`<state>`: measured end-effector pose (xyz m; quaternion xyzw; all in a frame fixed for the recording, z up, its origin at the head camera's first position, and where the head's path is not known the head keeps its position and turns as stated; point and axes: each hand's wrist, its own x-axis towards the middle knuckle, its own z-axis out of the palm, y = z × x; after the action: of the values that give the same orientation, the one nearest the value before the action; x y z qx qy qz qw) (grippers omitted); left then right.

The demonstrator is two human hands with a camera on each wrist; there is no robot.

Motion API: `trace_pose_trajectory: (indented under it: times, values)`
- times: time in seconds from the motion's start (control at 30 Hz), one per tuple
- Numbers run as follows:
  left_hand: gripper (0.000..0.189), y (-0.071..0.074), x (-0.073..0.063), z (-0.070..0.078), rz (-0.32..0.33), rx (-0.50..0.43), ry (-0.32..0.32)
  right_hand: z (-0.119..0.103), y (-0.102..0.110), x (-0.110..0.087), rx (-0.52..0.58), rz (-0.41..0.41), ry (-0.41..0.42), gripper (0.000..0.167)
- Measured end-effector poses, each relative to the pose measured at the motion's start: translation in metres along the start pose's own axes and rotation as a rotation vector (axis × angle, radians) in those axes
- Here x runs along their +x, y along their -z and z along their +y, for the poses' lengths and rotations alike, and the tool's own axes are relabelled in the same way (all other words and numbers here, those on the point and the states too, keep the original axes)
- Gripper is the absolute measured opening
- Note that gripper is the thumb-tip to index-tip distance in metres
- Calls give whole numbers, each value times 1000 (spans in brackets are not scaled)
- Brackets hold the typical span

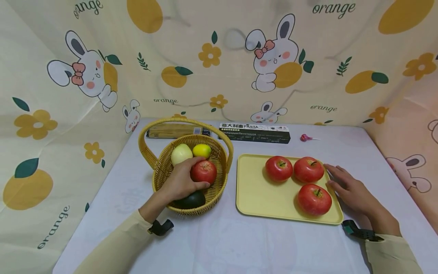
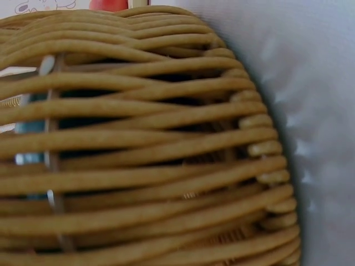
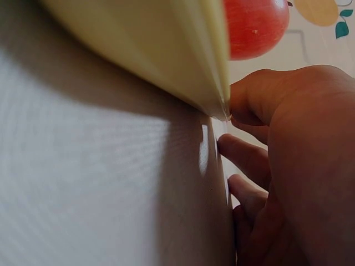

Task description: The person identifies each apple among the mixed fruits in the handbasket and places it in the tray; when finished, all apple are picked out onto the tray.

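My left hand [image 1: 183, 179] reaches into a woven basket [image 1: 224, 182] and grips a red apple [image 1: 205, 173], its thumb on the near side and fingers on the far side. Around it in the basket are a pale green round fruit [image 1: 181, 153], a lemon [image 1: 202, 150] and a dark green fruit [image 1: 191, 200], partly covered by the hand. The basket's weave [image 2: 138, 144] fills most of the left wrist view, hiding that hand. My right hand [image 1: 352, 190] rests at the right edge of a yellow tray [image 1: 260, 205], fingers relaxed, touching the rim [image 3: 219, 83].
Three red apples lie on the tray: one at back left [image 1: 278, 169], one at back right [image 1: 308, 170], one in front [image 1: 314, 200]. Behind stand a pack of spaghetti [image 1: 171, 131], a black-and-white pasta box [image 1: 254, 134] and a lollipop [image 1: 305, 137]. The basket's tall handle [image 1: 184, 121] arches over it.
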<state>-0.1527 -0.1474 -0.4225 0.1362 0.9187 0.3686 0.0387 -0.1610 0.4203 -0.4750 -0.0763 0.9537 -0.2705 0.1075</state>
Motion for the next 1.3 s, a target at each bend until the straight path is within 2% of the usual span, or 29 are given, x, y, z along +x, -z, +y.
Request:
trace_pose_trajectory:
  times: [0.2,0.43,0.67,0.9,1.1,1.3]
  values:
    - [83,1,-1,0,38,-19,-24,-1,1,-1,2,-4,-7,74]
    - [82,2,-1,2,35,-55,-27,-3,1,-2,8,0,4,74]
    - [82,5,-3,2,54,-100,-66,-4,2,-1,10,0,6,74]
    - [81,19,-10,9,77,-131,-109,-2,0,0,9,3,-7,74]
    - [79,35,-20,20,48,-207,-147,-1,0,-1,13,-2,-8,75]
    - [77,42,-29,29,6,-256,-237,-1,0,-1,13,0,-2,75]
